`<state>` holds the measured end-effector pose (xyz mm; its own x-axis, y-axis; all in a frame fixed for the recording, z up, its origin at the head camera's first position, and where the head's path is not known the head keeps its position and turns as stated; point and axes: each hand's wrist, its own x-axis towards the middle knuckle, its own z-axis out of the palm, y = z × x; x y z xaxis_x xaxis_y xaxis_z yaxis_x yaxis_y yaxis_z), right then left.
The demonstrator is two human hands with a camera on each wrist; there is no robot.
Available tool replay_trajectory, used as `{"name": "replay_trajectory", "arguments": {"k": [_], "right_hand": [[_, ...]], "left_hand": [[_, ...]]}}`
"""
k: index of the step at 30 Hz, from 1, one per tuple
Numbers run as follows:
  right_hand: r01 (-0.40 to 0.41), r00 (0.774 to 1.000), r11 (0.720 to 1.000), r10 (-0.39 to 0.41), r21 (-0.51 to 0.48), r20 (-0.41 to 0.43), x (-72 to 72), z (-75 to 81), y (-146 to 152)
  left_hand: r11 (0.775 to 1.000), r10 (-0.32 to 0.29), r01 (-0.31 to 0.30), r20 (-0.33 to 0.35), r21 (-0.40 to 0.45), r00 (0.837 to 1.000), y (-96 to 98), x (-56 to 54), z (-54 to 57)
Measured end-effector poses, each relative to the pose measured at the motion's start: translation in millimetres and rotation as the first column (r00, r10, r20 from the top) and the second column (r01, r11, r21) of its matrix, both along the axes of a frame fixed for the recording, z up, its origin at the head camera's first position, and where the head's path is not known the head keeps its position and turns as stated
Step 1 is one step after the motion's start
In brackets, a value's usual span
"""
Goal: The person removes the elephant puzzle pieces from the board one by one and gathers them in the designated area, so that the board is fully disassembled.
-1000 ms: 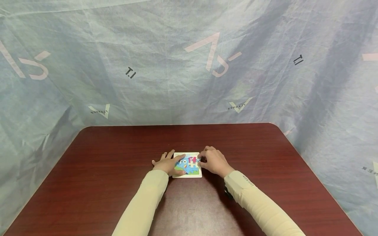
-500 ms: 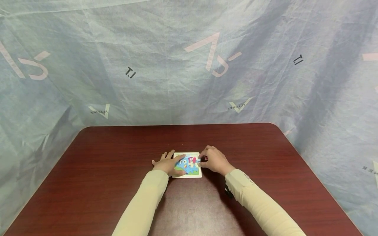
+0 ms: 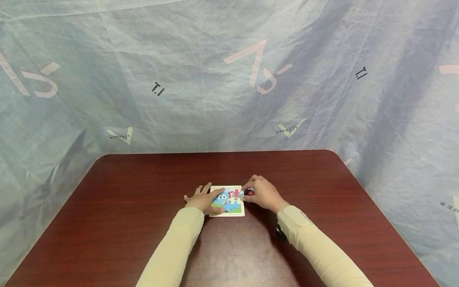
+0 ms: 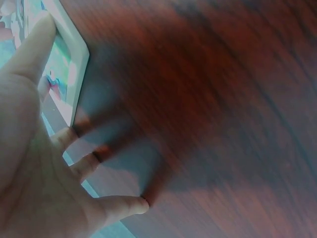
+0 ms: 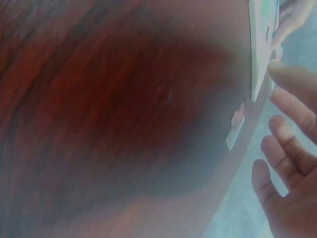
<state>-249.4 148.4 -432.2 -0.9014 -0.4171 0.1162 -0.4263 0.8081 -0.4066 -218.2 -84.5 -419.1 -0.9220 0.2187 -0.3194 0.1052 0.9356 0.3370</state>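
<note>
A jigsaw puzzle (image 3: 226, 214) with a blue cartoon figure lies in a pale frame on the table, in the middle of the head view. My left hand (image 3: 201, 200) rests on its left side, fingers spread, with thumb and forefinger over the picture and the other fingertips on the table. At the puzzle's right edge my right hand (image 3: 263, 194) pinches a small puzzle piece (image 3: 242, 194) between thumb and forefinger; the fingers partly hide it. Pale gaps show in the picture's right part. Beneath the right hand, a loose puzzle piece (image 5: 236, 126) lies on the table.
The dark red wooden table (image 3: 143, 179) has rounded far corners. Behind and beside it hangs a grey-blue printed cloth (image 3: 201, 99). Both forearms, in pale sleeves (image 3: 319, 247), reach over the table from its near side.
My right hand has shifted slightly right and away, with the pinched piece rising from the picture. More of the loose piece shows beneath it. My left hand stays still.
</note>
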Motion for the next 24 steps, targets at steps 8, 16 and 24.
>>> {"name": "replay_trajectory", "arguments": {"k": [8, 16, 24], "right_hand": [[-0.023, 1.000, 1.000, 0.023, -0.016, -0.005, 0.9, 5.3, 11], [-0.013, 1.000, 0.998, 0.014, -0.056, 0.015, -1.1, 6.4, 23], [-0.016, 1.000, 0.997, 0.017, -0.075, 0.016, -2.6, 10.0, 35]], "left_hand": [[1.000, 0.004, -0.004, -0.003, 0.005, 1.000, 0.6, 0.4, -0.2], [1.000, 0.004, -0.004, -0.008, 0.003, 1.000, 0.3, 0.1, 0.5], [1.000, 0.005, -0.005, -0.010, 0.002, 1.000, 0.4, -1.1, -2.8]]}}
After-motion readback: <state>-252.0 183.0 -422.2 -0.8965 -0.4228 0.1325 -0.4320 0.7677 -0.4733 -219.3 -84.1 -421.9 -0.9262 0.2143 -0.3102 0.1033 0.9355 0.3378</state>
